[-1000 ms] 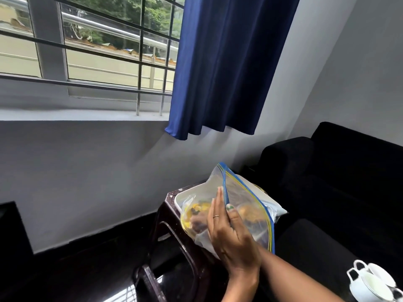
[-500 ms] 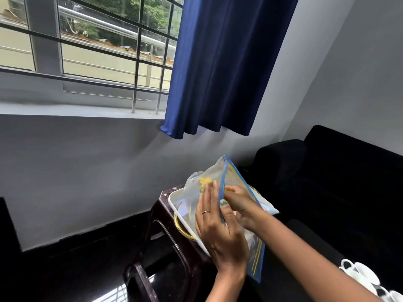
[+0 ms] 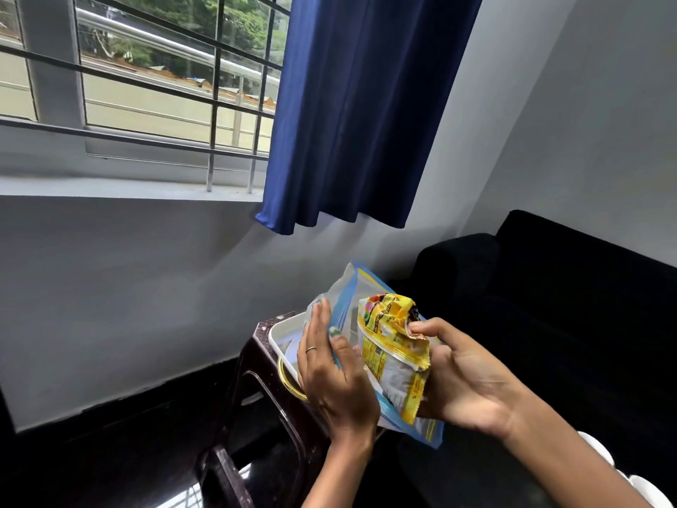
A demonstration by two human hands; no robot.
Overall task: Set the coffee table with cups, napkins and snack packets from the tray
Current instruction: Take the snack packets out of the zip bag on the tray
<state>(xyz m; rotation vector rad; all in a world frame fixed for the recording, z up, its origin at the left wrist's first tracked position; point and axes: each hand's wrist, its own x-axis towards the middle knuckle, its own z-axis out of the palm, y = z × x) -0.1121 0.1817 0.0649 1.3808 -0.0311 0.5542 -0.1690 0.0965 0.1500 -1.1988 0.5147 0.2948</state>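
Hands at lower centre: the left hand [image 3: 331, 375] holds a clear bag [image 3: 346, 295]; the right hand [image 3: 458, 375] pinches a yellow snack packet [image 3: 394, 346] above the tray [image 3: 284, 331].

Two hands: left hand [image 3: 335, 379], right hand [image 3: 463, 383]. One yellow snack packet [image 3: 394, 346], one clear zip bag [image 3: 346, 298], one white tray [image 3: 284, 330]. One dark stool [image 3: 256, 405], one blue curtain [image 3: 362, 111], one black sofa [image 3: 571, 306].

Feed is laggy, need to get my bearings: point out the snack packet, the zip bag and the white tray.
yellow snack packet [image 3: 394, 346], head view, on its printed front.
zip bag [image 3: 342, 293], head view, on the clear plastic near its top.
white tray [image 3: 284, 326], head view, on its rim's near-left corner.
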